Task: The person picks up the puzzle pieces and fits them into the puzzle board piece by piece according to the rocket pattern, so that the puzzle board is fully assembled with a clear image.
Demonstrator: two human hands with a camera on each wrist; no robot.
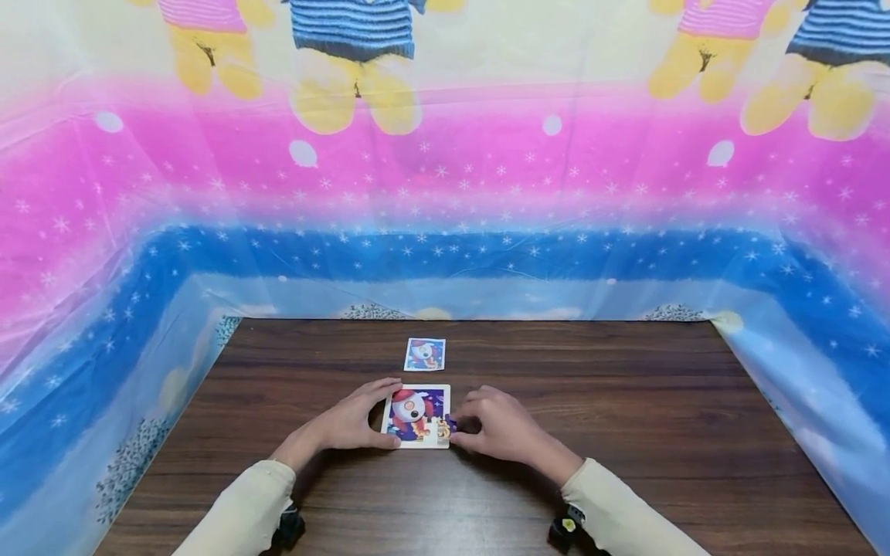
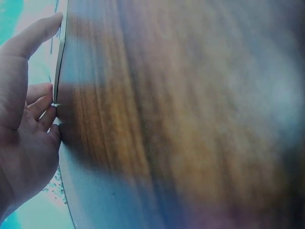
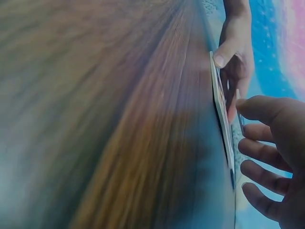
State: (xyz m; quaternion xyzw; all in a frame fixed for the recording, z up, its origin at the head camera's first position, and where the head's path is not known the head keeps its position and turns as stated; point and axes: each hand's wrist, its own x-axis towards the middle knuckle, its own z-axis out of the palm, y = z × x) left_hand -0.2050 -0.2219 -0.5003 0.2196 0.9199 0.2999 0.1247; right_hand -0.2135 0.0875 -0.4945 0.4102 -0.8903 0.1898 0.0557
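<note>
A small square jigsaw puzzle in a white frame lies on the table, showing a red-and-white cartoon figure on purple. My left hand holds its left side, thumb at the lower corner and fingers at the upper one. Between thumb and forefinger, my right hand pinches a puzzle piece, which overlaps the frame's lower right part in the head view. From the right wrist view, the thin piece stands on edge above the board, and the other fingers are spread apart from it.
Behind the puzzle lies a small picture card with a similar figure. The dark wooden table meets a printed cloth backdrop at its back and sides. Dark wrist devices sit under both sleeves.
</note>
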